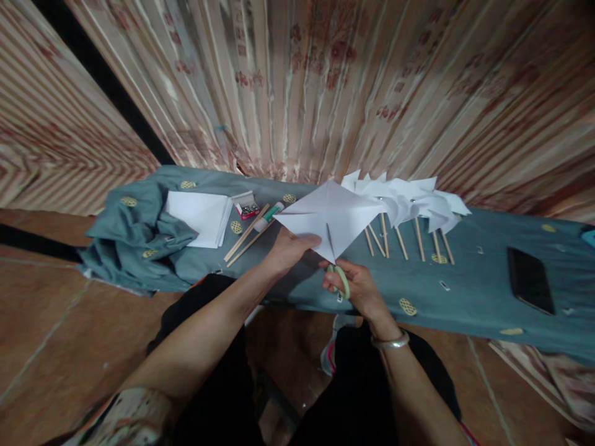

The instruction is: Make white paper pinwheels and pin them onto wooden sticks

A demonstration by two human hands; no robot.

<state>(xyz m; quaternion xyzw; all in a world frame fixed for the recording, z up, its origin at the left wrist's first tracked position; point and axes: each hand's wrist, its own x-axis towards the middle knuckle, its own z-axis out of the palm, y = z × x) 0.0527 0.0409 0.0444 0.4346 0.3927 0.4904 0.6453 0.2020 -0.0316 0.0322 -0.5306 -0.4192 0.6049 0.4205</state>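
A white square of paper (320, 207), turned corner-down, is held above the cloth-covered bench. My left hand (290, 248) grips its lower left edge, thumb on top. In my right hand (356, 282) is a pair of scissors (344, 282) with light green handles, fingers closed round the loops. The blades point up into the paper's lower corner, where a dark slit runs toward the middle. A slit also shows at the left corner. Just right of the paper lie several white paper pinwheels (404, 198) on wooden sticks.
To the left are a stack of white paper (199, 214), a small box of metal pins (246, 205), a glue stick (268, 217) and loose wooden sticks (246, 238). A dark phone (530, 280) lies far right. Bunched cloth (134, 229) covers the left end; a pleated curtain (297, 87) hangs behind.
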